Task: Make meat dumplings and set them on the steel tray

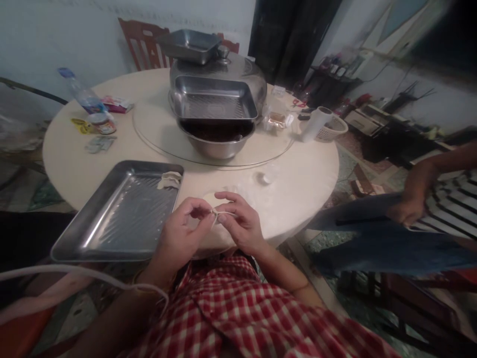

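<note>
Near the table's front edge, my left hand [186, 223] and my right hand [240, 221] meet over a folded dumpling [220, 215]. Thumbs and fingers of both hands pinch its pale dough edge, and part of it is hidden by the fingers. Just behind my hands lies a round dough wrapper [209, 199]. To my left a large metal tray [122, 219] reaches past the table edge. In its far right corner rest several shaped dumplings [170, 180], close together.
A metal bowl [218, 148] with dark contents stands on the glass turntable [156, 139], below another tray [216, 99] and a lidded pan [238, 67]. At left are a bottle [84, 94] and a tub [101, 123]. A person in stripes [450, 204] is at right.
</note>
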Demonstrator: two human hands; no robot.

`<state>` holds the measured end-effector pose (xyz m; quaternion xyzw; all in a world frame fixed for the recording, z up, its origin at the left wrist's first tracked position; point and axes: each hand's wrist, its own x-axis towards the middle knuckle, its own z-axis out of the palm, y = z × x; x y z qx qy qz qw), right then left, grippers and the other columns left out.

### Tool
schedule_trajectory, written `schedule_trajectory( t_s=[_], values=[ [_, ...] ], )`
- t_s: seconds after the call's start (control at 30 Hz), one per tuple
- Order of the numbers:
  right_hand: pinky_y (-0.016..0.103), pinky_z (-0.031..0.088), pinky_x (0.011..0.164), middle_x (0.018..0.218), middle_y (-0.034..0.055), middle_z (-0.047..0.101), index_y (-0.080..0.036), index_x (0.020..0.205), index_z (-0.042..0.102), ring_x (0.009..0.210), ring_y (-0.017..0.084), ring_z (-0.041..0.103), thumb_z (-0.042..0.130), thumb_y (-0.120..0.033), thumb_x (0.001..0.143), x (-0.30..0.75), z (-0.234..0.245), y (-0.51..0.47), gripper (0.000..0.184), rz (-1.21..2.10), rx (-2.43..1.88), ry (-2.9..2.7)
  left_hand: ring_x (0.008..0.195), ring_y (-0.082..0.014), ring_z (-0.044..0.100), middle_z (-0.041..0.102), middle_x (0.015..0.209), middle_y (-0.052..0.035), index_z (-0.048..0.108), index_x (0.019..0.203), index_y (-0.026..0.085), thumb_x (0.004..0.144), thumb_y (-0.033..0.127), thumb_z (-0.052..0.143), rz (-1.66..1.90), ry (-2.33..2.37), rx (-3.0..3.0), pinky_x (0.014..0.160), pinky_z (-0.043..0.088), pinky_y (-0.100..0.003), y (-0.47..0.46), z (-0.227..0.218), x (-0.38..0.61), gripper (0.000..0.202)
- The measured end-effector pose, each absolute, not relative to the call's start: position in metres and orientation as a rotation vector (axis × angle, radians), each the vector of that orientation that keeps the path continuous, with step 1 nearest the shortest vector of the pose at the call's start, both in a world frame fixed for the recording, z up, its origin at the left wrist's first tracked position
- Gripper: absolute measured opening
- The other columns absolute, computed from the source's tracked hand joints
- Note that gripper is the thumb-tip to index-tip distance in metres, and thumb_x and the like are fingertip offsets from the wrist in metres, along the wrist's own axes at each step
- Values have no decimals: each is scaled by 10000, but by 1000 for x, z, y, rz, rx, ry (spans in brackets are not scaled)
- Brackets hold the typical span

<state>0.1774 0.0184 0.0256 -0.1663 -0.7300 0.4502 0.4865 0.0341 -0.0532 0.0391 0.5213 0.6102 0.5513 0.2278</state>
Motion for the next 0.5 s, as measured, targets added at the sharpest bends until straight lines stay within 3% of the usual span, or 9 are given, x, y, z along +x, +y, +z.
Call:
schedule_trajectory(
  t_s=[0.13, 0.5],
  values=[
    [351, 533, 956, 1185, 81, 654, -225, 960, 687, 1136, 179, 620, 662, -311, 857, 178, 28, 19, 136, 1092, -384, -1826, 654, -122, 550, 618, 722, 21, 645, 821, 198, 796, 258, 627, 1533, 1669, 1442, 631, 442, -235, -52, 36, 33, 67],
    [340, 538, 928, 1123, 87, 680, -205, 841, 667, 1115, 186, 636, 665, -271, 850, 177, 29, 17, 67, 1050, -419, -1788, 678, -125, 581, 632, 726, 16, 655, 758, 211, 794, 210, 617, 1538, 1451, 1409, 635, 460, -228, -49, 42, 30, 53]
  ],
)
